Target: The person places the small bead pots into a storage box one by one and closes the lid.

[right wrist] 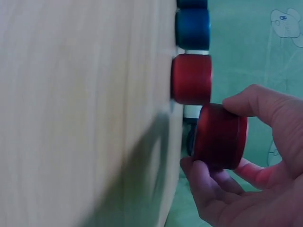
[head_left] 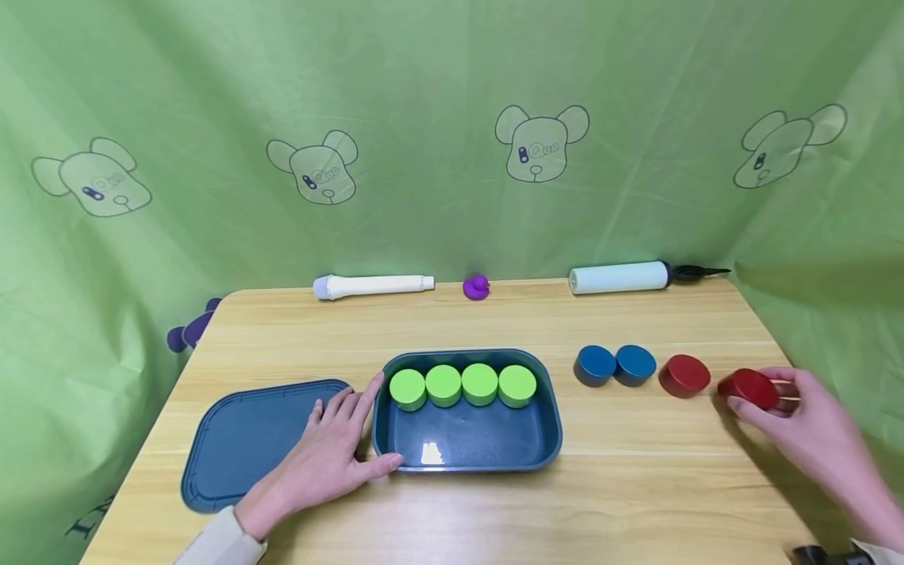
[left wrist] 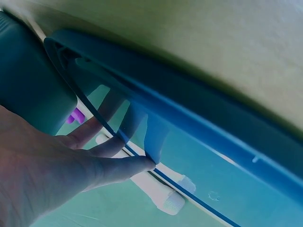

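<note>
- Gripped nothing with left hand [head_left: 328,455]; rested straight-fingered against blue box [head_left: 462,439], beside lid [head_left: 247,439].
- Saw four green cylinders [head_left: 443,384] inside, along the back wall.
- Noted two blue cylinders [head_left: 595,365], then one red cylinder [head_left: 684,377], farther right.
- Pinched the rightmost red cylinder [head_left: 749,388] in right hand [head_left: 812,420], slightly tilted; risked a drop from uneven pressure, or clipping its neighbour if swung low.

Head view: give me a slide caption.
The right hand grips a red cylinder while the left hand touches a blue container holding four lime-green cylinders.
</note>
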A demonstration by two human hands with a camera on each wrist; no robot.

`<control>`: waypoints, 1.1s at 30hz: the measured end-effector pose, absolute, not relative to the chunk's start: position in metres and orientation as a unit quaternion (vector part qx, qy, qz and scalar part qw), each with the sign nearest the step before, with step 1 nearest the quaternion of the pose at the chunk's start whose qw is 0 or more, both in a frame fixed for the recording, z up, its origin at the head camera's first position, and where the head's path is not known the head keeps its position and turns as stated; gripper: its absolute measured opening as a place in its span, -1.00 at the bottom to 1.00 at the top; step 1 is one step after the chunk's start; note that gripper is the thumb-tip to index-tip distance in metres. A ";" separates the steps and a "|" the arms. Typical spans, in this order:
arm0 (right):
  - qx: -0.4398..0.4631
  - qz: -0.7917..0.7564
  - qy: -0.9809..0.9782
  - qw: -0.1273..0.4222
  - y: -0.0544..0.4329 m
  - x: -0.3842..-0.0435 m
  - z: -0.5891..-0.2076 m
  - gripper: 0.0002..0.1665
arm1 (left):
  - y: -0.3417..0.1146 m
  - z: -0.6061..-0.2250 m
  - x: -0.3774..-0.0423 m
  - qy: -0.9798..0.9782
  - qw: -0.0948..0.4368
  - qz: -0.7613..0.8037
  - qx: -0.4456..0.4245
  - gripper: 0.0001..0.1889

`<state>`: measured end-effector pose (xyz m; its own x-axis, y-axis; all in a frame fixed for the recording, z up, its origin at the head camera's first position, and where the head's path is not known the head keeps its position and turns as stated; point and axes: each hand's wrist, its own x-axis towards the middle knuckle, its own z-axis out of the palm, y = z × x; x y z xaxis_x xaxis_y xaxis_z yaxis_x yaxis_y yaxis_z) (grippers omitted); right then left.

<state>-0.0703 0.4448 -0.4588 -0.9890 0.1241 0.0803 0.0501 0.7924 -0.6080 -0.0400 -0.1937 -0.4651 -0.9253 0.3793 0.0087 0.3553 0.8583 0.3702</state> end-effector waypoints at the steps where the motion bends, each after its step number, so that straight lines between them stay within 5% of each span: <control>1: -0.047 0.323 -0.943 0.061 0.444 -0.069 -0.457 -0.13 | -0.194 -0.465 -0.040 0.963 0.032 0.186 0.191 0.18; 9: -0.045 0.359 -0.929 0.078 0.426 -0.062 -0.442 -0.03 | -0.195 -0.465 -0.039 0.964 0.031 0.187 0.189 0.18; 33: 0.016 0.372 -0.922 0.102 0.354 -0.061 -0.422 -0.16 | -0.194 -0.461 -0.042 0.959 0.041 0.197 0.200 0.16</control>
<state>-0.0610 0.3536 -0.4223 -0.9786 0.0458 0.2007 -0.1064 0.7224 -0.6833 -0.0416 -0.1936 -0.4609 -0.9163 0.4004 0.0007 0.3681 0.8417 0.3951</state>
